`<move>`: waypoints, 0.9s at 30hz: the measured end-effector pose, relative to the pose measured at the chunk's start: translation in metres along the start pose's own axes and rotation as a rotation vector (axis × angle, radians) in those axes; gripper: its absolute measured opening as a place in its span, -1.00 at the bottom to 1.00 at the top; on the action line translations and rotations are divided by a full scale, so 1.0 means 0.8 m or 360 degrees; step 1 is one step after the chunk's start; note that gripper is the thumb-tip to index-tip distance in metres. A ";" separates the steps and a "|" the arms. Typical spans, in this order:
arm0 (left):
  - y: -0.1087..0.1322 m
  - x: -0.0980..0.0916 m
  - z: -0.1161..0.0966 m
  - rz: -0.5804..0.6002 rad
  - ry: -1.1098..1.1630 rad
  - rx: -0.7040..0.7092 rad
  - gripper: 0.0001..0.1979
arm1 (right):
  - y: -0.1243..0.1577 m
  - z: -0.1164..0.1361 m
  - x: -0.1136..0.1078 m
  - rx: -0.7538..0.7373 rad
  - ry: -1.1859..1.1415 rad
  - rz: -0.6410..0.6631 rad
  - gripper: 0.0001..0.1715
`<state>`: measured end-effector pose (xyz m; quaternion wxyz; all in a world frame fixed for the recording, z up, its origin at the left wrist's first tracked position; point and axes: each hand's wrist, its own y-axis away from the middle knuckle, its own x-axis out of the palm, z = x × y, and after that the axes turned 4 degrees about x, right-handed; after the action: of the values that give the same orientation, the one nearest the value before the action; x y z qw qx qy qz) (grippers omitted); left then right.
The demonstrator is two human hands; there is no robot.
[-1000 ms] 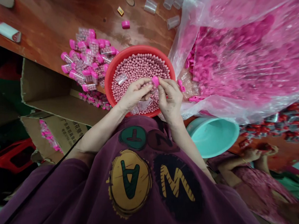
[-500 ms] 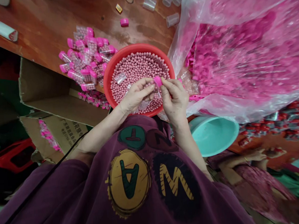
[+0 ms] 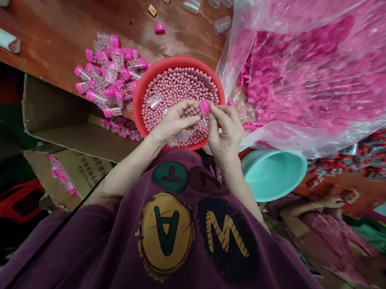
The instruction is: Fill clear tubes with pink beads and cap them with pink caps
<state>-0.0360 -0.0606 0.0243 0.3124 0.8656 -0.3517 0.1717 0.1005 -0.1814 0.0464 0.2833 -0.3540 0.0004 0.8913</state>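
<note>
1. A pink plastic cap (image 3: 204,107) sits at the end of a small clear plastic tube (image 3: 193,111), above the red basin and just right of its middle. The tube appears to hold pink beads, though the fingers partly hide it.
2. The person's right hand (image 3: 225,133) is narrowly pinched, with thumb and forefinger gripping the cap.
3. The person's left hand (image 3: 175,121) is curled narrowly around the tube, with its fingertips reaching close to the cap.
4. Below the hands lies a round red plastic basin (image 3: 136,100), heaped with pink beads (image 3: 176,86). A small clear plastic sleeve (image 3: 154,101) lies on the beads.
5. To the left and far side of the basin, capped tubes filled with pink beads (image 3: 110,71) lie in a loose pile on a wooden table (image 3: 42,27). More filled tubes (image 3: 120,129) lie just nearer, at the table's edge.
6. Farther off on the table are a loose pink cap (image 3: 159,29) and several clear open tubes (image 3: 221,26).
7. To the right, a large clear plastic bag (image 3: 306,68) bulges with pink caps.
8. Nearer on the right is a turquoise basin (image 3: 273,174). Beyond it, a co-worker's hands (image 3: 334,202) work above a heap of red items (image 3: 354,161).
9. Near left, a cardboard carton (image 3: 57,122) stands below the table edge.
</note>
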 end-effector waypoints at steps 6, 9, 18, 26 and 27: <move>-0.009 0.007 0.014 -0.0161 -0.0529 0.0248 -0.65 | 0.003 0.000 0.012 0.0038 -0.0001 0.0069 -0.55; -0.008 0.009 0.013 -0.0196 -0.0610 0.0267 -0.68 | 0.001 -0.001 0.014 -0.0079 -0.0059 0.0003 -0.59; -0.004 0.006 0.017 -0.0170 -0.0772 0.0363 -0.61 | 0.008 -0.006 0.008 0.0008 0.0053 0.0217 -0.52; -0.009 -0.001 0.025 -0.0188 -0.0877 0.0375 -0.61 | 0.001 0.000 0.006 0.0028 0.0070 0.0292 -0.54; -0.010 -0.001 0.025 -0.0197 -0.0913 0.0394 -0.60 | -0.001 0.002 0.006 0.0019 0.0066 0.0279 -0.53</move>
<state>-0.0297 -0.0691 0.0054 0.1025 0.9299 -0.3485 -0.0572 0.0973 -0.1782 0.0447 0.2063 -0.3693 0.0425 0.9051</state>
